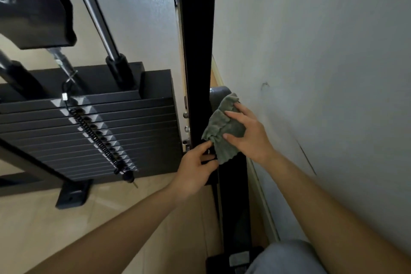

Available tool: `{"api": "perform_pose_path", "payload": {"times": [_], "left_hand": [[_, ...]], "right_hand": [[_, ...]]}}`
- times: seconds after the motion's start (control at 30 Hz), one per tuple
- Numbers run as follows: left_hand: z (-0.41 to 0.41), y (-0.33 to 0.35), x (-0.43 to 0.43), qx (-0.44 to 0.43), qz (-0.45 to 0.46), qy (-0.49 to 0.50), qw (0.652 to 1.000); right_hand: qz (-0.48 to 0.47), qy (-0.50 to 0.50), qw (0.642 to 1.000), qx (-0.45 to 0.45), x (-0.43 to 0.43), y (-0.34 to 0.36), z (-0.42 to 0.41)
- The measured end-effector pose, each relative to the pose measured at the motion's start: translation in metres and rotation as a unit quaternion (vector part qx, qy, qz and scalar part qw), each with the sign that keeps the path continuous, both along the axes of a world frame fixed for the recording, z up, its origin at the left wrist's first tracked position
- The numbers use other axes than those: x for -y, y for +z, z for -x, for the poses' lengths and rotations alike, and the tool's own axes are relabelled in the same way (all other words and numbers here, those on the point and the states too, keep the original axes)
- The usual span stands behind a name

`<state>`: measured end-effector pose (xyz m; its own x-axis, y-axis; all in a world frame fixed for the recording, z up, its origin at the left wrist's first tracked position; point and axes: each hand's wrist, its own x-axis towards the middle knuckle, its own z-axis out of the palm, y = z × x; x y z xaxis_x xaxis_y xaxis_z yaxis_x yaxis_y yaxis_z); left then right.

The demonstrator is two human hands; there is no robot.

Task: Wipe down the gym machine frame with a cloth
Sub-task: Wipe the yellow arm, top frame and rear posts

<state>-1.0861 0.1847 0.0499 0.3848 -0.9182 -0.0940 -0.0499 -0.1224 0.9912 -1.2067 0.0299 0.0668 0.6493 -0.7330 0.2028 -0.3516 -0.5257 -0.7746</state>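
Right hand (246, 135) grips crumpled grey-green cloth (224, 131) against black upright steel frame post (198, 40), right of black plate weight stack (89, 118). Left hand (195, 169) curled at cloth's near edge; grasp unclear. Risk: cloth snags on silver bolts (185, 115).

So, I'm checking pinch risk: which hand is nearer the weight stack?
Left. The left hand grips the black upright just right of the weight stack; the right hand holds the cloth against the upright's far side.

Scuffed white wall (322, 51), pale beige tile floor (44, 229).
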Motion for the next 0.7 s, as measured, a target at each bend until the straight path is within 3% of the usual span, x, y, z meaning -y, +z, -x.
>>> {"api": "perform_pose_path", "payload": {"times": [0.13,0.23,0.47,0.7], "left_hand": [[0.004,0.011,-0.001,0.110,-0.031,0.067,0.991],[0.005,0.005,0.005,0.107,0.005,0.144,0.984],[0.010,-0.034,-0.009,0.046,0.039,0.074,0.995],[-0.008,-0.044,-0.008,0.073,-0.005,0.052,0.996]], "right_hand": [[0.044,-0.031,0.997,-0.053,-0.022,-0.001,0.008],[0.066,-0.040,0.993,-0.084,-0.030,-0.003,0.014],[0.082,-0.054,0.984,-0.150,-0.052,0.001,0.026],[0.100,-0.061,0.967,-0.225,-0.070,0.005,0.026]]}}
